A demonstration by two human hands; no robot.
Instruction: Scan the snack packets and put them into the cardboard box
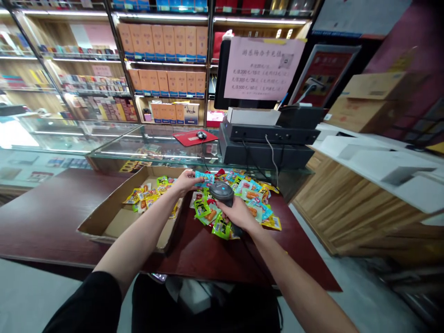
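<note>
My left hand point(185, 180) grips a small blue snack packet point(204, 179) above the table, beside the scanner's head. In my right hand point(239, 212) is a black handheld scanner point(222, 191), its head tilted toward the packet. Beneath and around the scanner lies a loose pile of green, blue and yellow snack packets point(253, 196). To the left, an open cardboard tray point(114, 222) holds several yellow and green packets point(147, 196); my left forearm passes over it.
The dark red table point(45, 208) meets a glass display counter point(156, 143) behind, which carries a red mouse pad point(187, 138) and a monitor covered by a pink paper sign point(263, 69). Shelves of boxes line the back. A wooden cabinet point(350, 203) stands right.
</note>
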